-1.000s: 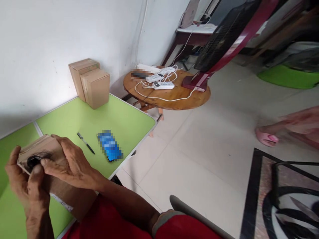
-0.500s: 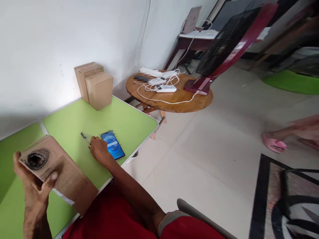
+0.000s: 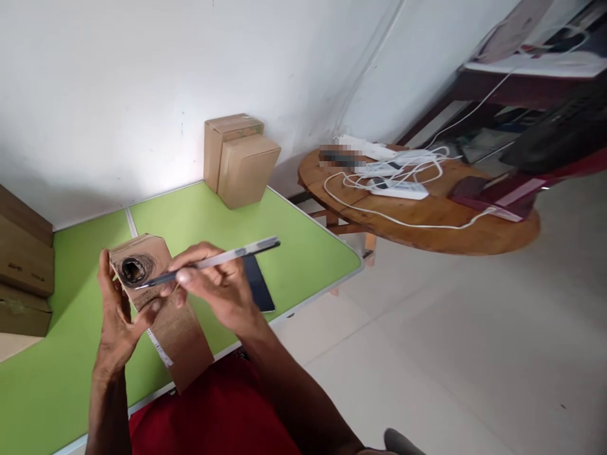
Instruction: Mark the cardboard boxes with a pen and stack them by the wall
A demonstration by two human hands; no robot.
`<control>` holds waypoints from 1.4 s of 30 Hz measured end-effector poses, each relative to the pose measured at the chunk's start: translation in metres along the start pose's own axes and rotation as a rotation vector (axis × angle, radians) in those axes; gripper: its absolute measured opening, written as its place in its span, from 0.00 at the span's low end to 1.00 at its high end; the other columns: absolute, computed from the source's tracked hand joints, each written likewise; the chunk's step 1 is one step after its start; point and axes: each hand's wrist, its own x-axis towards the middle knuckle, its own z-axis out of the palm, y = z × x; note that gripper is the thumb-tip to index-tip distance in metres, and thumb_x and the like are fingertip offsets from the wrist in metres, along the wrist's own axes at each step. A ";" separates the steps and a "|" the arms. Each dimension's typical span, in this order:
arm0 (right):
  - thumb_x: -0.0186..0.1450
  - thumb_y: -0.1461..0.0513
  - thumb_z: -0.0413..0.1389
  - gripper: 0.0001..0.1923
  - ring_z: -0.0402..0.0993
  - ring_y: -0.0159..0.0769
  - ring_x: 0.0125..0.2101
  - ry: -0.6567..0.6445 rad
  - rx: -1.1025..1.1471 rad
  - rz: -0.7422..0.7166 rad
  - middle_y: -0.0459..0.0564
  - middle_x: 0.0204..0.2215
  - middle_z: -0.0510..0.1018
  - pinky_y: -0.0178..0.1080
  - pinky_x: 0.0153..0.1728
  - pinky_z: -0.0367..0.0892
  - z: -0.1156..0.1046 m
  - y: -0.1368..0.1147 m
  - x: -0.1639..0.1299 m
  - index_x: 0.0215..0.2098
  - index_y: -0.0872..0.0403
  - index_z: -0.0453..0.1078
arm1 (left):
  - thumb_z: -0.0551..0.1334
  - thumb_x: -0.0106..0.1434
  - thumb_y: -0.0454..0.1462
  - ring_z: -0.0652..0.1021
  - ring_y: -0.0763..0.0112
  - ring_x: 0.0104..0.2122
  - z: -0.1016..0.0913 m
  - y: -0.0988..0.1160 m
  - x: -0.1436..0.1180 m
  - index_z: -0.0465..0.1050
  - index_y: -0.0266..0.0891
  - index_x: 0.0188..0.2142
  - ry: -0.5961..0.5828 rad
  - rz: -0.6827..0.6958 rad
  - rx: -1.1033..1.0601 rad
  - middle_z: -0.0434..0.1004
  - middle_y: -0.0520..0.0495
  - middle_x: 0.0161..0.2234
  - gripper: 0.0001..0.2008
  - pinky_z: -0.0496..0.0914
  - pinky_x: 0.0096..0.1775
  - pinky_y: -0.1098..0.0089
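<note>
My left hand (image 3: 118, 322) grips a brown cardboard box (image 3: 183, 338) by its left side, thumb pressed on its upper face. Near the box's far end is a hole ringed with black scribble (image 3: 150, 262). A pen (image 3: 222, 257) with a clear barrel is pinched in my right hand (image 3: 220, 287). Its tip is at the lower edge of the scribbled ring; whether it touches the cardboard I cannot tell. Just right of my right hand lies a phone (image 3: 260, 287) with a dark screen, partly covered by the hand.
Two cardboard boxes (image 3: 249, 170) stand against the wall on the green table (image 3: 303, 243). More boxes (image 3: 26, 265) are stacked at the left. A round wooden table (image 3: 403, 221) to the right bears white power strips (image 3: 398, 188), tangled cables and a dark red fan base (image 3: 497, 197).
My right hand has picked up the pen from the table and brought it to the box's scribbled ring. The phone screen has gone dark. The view has swung left.
</note>
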 end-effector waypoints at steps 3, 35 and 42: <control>0.68 0.43 0.73 0.19 0.81 0.37 0.29 0.010 0.036 0.047 0.46 0.32 0.82 0.41 0.31 0.81 0.023 0.007 -0.004 0.41 0.46 0.79 | 0.82 0.57 0.52 0.68 0.38 0.75 0.001 0.000 -0.001 0.40 0.60 0.84 -0.003 0.005 -0.004 0.58 0.36 0.80 0.67 0.65 0.74 0.37; 0.81 0.41 0.55 0.19 0.84 0.34 0.38 0.436 -0.286 -0.254 0.49 0.50 0.84 0.35 0.32 0.77 -0.015 0.012 0.042 0.49 0.46 0.71 | 0.81 0.57 0.57 0.54 0.40 0.83 0.002 0.013 0.000 0.41 0.56 0.84 0.010 -0.059 -0.001 0.46 0.36 0.85 0.68 0.57 0.78 0.44; 0.83 0.60 0.57 0.08 0.87 0.50 0.52 0.121 -1.429 0.657 0.63 0.50 0.89 0.42 0.48 0.76 -0.068 0.069 0.026 0.55 0.55 0.75 | 0.84 0.49 0.57 0.66 0.36 0.77 0.003 0.014 0.006 0.46 0.51 0.84 0.099 -0.117 -0.023 0.60 0.34 0.80 0.73 0.70 0.72 0.47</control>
